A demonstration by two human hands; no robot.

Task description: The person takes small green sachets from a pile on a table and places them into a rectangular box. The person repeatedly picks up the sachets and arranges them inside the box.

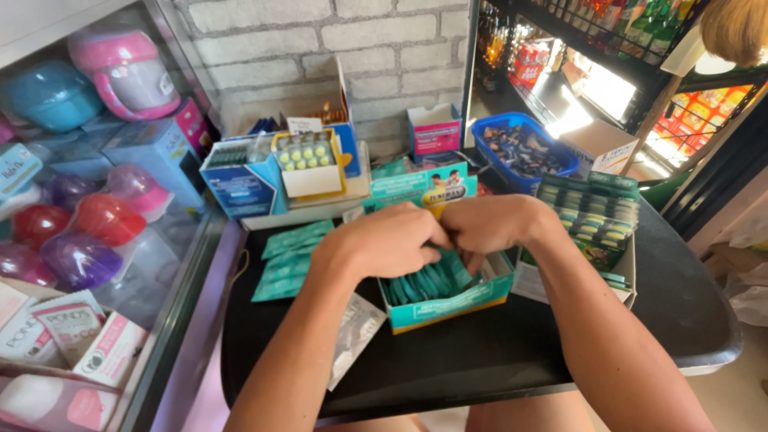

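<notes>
1. Teal sachets [290, 260] lie loose in a fanned pile near the left edge of the black counter [512, 352], not yet boxed.
2. A silver packet [354, 334] lies flat near the front edge, just beside the left forearm.
3. The left hand [382, 242] curls, fingers bent, over the open teal box [448, 300] at the counter's middle; what it pinches cannot be told.
4. The right hand [498, 224] meets it, knuckles touching, clenched above the same box.
5. The box appears well stocked: sachets stand packed on edge inside, under both hands.
6. A tray of green packs [590, 214] sits toward the right edge.
</notes>
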